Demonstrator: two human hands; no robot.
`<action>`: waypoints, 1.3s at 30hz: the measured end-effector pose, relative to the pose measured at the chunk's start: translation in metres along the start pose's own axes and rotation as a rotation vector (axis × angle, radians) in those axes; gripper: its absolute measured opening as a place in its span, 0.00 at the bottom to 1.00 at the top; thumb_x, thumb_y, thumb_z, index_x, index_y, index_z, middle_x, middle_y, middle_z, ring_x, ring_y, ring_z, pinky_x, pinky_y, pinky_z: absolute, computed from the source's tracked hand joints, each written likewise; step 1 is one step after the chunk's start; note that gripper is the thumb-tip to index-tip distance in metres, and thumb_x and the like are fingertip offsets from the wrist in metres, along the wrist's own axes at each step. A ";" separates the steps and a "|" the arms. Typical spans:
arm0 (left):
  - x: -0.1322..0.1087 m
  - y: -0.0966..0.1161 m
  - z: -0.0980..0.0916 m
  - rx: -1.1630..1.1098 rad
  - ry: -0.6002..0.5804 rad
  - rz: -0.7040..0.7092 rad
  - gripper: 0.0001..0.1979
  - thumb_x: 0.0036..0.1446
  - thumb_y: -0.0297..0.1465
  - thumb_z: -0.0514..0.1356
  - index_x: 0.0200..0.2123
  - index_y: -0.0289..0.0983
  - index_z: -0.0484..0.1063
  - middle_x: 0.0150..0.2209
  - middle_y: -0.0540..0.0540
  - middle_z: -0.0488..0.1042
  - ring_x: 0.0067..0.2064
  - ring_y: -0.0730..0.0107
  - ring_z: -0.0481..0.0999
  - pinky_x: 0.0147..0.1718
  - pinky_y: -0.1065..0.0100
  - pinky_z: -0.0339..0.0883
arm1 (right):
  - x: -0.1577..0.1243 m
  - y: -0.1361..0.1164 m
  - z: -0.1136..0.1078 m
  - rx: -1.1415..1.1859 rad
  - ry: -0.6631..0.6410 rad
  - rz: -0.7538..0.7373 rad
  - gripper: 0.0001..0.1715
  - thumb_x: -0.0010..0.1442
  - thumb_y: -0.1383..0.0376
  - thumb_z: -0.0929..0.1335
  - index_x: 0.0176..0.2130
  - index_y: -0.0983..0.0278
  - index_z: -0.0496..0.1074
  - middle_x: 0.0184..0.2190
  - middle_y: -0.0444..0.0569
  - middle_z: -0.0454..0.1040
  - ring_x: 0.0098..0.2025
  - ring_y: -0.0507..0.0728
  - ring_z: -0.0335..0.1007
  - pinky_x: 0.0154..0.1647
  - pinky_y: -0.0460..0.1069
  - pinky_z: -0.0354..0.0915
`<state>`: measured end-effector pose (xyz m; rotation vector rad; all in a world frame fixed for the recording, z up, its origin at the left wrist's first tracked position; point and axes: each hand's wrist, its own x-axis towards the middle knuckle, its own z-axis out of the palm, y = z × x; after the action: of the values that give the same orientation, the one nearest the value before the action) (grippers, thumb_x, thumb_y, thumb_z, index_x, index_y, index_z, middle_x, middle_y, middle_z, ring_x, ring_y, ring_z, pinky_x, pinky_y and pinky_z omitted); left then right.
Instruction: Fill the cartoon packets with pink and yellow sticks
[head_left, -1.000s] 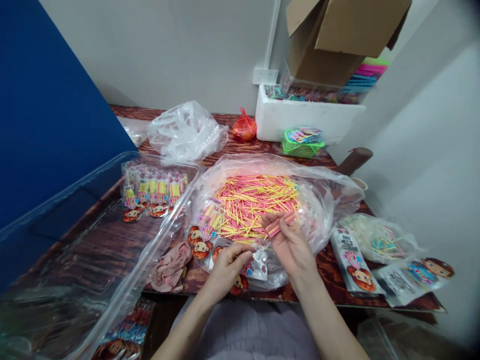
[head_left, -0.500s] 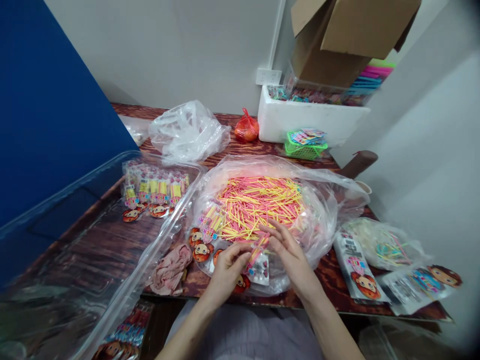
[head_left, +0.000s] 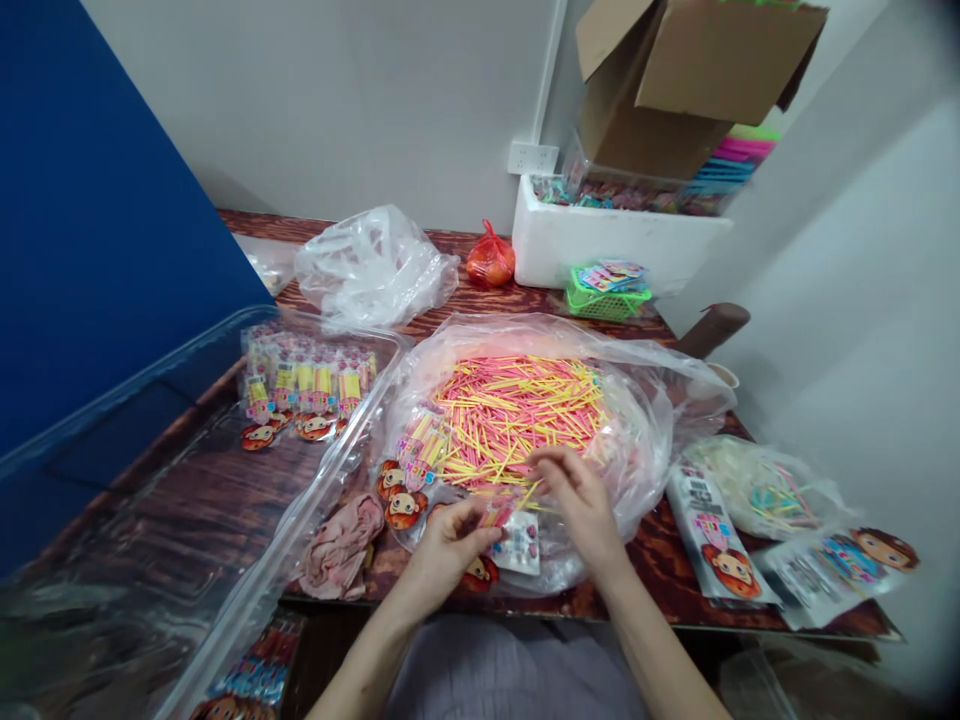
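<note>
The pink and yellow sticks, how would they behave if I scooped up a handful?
The sticks look thin and straight, so probably light and fairly stiff. Lying loose at crossing angles, they'd likely slide apart.

My dark wood-grained table point(head_left: 664, 570) in soft light.
Ahead, I face a white socket point(head_left: 532, 157) on the back wall point(head_left: 337, 110), below a vertical strip point(head_left: 550, 75); a blue panel point(head_left: 90, 180) rises past my left hand point(head_left: 442, 555), and a pale side wall point(head_left: 862, 320) stands beyond my right hand point(head_left: 581, 510).

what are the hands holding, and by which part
The left hand pinches pink sticks by their near end; whether the right hand holds anything is unclear.
</note>
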<state>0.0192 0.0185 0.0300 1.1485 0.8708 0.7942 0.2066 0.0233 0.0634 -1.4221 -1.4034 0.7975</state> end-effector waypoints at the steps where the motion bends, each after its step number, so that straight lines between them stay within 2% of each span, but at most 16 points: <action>1: -0.001 0.002 0.001 0.014 0.029 0.007 0.12 0.52 0.38 0.65 0.32 0.34 0.76 0.29 0.49 0.74 0.32 0.70 0.71 0.34 0.71 0.65 | 0.010 0.010 -0.004 -0.136 0.111 -0.013 0.10 0.65 0.61 0.62 0.41 0.62 0.70 0.35 0.49 0.73 0.36 0.58 0.70 0.38 0.51 0.65; 2: -0.002 0.004 0.002 0.031 0.054 0.018 0.12 0.52 0.38 0.65 0.32 0.34 0.75 0.28 0.49 0.73 0.31 0.70 0.70 0.34 0.71 0.64 | 0.019 0.021 -0.007 -0.313 0.178 -0.036 0.09 0.63 0.62 0.63 0.41 0.62 0.70 0.36 0.50 0.73 0.38 0.59 0.69 0.40 0.53 0.64; 4: -0.004 0.009 0.006 0.086 0.090 0.045 0.11 0.52 0.38 0.64 0.31 0.35 0.75 0.27 0.50 0.71 0.30 0.71 0.68 0.32 0.72 0.63 | 0.034 0.042 -0.011 -0.595 0.195 -0.074 0.08 0.60 0.67 0.64 0.41 0.63 0.70 0.37 0.53 0.73 0.41 0.61 0.68 0.42 0.54 0.62; 7: -0.007 0.016 0.008 0.159 0.124 0.115 0.11 0.53 0.38 0.63 0.27 0.35 0.73 0.25 0.50 0.68 0.29 0.71 0.66 0.30 0.73 0.61 | 0.044 0.056 -0.013 -0.712 0.162 -0.099 0.13 0.60 0.70 0.62 0.43 0.64 0.70 0.36 0.54 0.74 0.39 0.61 0.69 0.41 0.54 0.62; 10: -0.008 0.017 0.007 0.186 0.137 0.149 0.11 0.53 0.37 0.63 0.26 0.35 0.73 0.25 0.50 0.67 0.30 0.71 0.65 0.30 0.73 0.61 | 0.039 0.039 -0.015 -0.442 0.212 -0.108 0.14 0.61 0.67 0.63 0.46 0.63 0.70 0.34 0.50 0.73 0.35 0.58 0.68 0.37 0.52 0.64; 14: -0.006 0.011 0.005 0.166 0.142 0.108 0.11 0.53 0.36 0.64 0.25 0.35 0.73 0.24 0.51 0.67 0.28 0.72 0.65 0.30 0.73 0.61 | 0.019 -0.019 -0.016 0.158 0.280 -0.056 0.13 0.59 0.62 0.69 0.45 0.60 0.69 0.32 0.44 0.69 0.31 0.53 0.67 0.31 0.47 0.65; 17: -0.004 0.007 0.007 0.157 0.141 0.087 0.10 0.52 0.36 0.65 0.25 0.35 0.74 0.23 0.52 0.68 0.28 0.72 0.66 0.30 0.72 0.61 | 0.004 -0.055 -0.008 0.278 0.340 -0.087 0.11 0.58 0.63 0.71 0.42 0.59 0.69 0.32 0.44 0.71 0.30 0.52 0.68 0.31 0.46 0.66; 19: -0.003 0.008 0.009 0.134 0.133 0.079 0.10 0.52 0.35 0.65 0.26 0.35 0.75 0.23 0.52 0.68 0.28 0.72 0.66 0.31 0.72 0.61 | -0.003 -0.063 0.000 0.258 0.313 -0.108 0.09 0.58 0.64 0.71 0.40 0.59 0.70 0.33 0.44 0.72 0.33 0.53 0.69 0.34 0.47 0.67; 25: -0.003 0.014 0.009 0.045 0.086 0.078 0.08 0.52 0.34 0.65 0.29 0.34 0.75 0.26 0.51 0.70 0.30 0.72 0.66 0.33 0.71 0.61 | -0.013 -0.044 0.016 0.132 0.070 -0.106 0.08 0.61 0.64 0.69 0.42 0.59 0.69 0.35 0.46 0.71 0.39 0.55 0.68 0.41 0.49 0.66; 27: -0.003 0.014 0.008 0.051 0.101 0.092 0.08 0.52 0.34 0.65 0.28 0.34 0.74 0.26 0.51 0.69 0.30 0.72 0.66 0.33 0.72 0.60 | -0.014 -0.040 0.018 0.047 -0.012 -0.143 0.04 0.62 0.64 0.67 0.40 0.58 0.70 0.37 0.47 0.71 0.44 0.57 0.68 0.46 0.52 0.64; 28: -0.003 0.014 0.008 0.047 0.107 0.098 0.08 0.52 0.34 0.65 0.28 0.34 0.74 0.26 0.51 0.69 0.30 0.73 0.65 0.33 0.72 0.60 | -0.014 -0.040 0.019 -0.010 -0.051 -0.170 0.03 0.63 0.63 0.67 0.39 0.58 0.71 0.40 0.48 0.71 0.47 0.59 0.66 0.50 0.54 0.63; 30: -0.004 0.012 0.007 0.019 0.106 0.100 0.09 0.53 0.35 0.65 0.30 0.34 0.74 0.26 0.51 0.69 0.30 0.73 0.66 0.32 0.72 0.60 | -0.013 -0.040 0.018 -0.106 -0.108 -0.209 0.08 0.64 0.61 0.65 0.35 0.58 0.73 0.46 0.50 0.70 0.55 0.62 0.61 0.56 0.57 0.57; 32: -0.005 0.013 0.005 -0.013 0.098 0.094 0.10 0.53 0.36 0.64 0.32 0.34 0.75 0.27 0.51 0.70 0.30 0.73 0.66 0.32 0.72 0.60 | -0.013 -0.041 0.016 -0.111 -0.149 -0.191 0.09 0.64 0.59 0.65 0.38 0.57 0.75 0.51 0.50 0.68 0.59 0.63 0.58 0.59 0.58 0.54; 34: -0.006 0.017 -0.002 0.002 0.112 0.086 0.11 0.54 0.37 0.64 0.32 0.34 0.74 0.28 0.50 0.71 0.30 0.72 0.67 0.31 0.72 0.61 | -0.013 -0.039 0.012 -0.021 -0.165 -0.134 0.12 0.65 0.58 0.64 0.43 0.56 0.75 0.53 0.50 0.67 0.59 0.61 0.59 0.58 0.56 0.56; 36: -0.003 0.023 -0.016 0.069 0.162 0.097 0.12 0.55 0.38 0.62 0.33 0.34 0.74 0.29 0.49 0.72 0.32 0.70 0.69 0.32 0.71 0.62 | -0.014 -0.033 0.009 0.083 -0.130 -0.041 0.14 0.66 0.57 0.63 0.46 0.57 0.73 0.51 0.50 0.69 0.55 0.60 0.64 0.55 0.53 0.60; 39: 0.011 0.029 -0.048 0.322 0.323 0.205 0.12 0.58 0.38 0.59 0.36 0.35 0.74 0.34 0.46 0.73 0.37 0.64 0.72 0.38 0.66 0.66 | -0.018 -0.015 0.007 0.173 -0.023 0.127 0.15 0.65 0.55 0.63 0.43 0.60 0.73 0.43 0.50 0.75 0.46 0.59 0.70 0.47 0.51 0.63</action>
<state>-0.0210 0.0554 0.0480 1.4325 1.1929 1.0537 0.1922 0.0058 0.0715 -1.3808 -1.2389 0.9950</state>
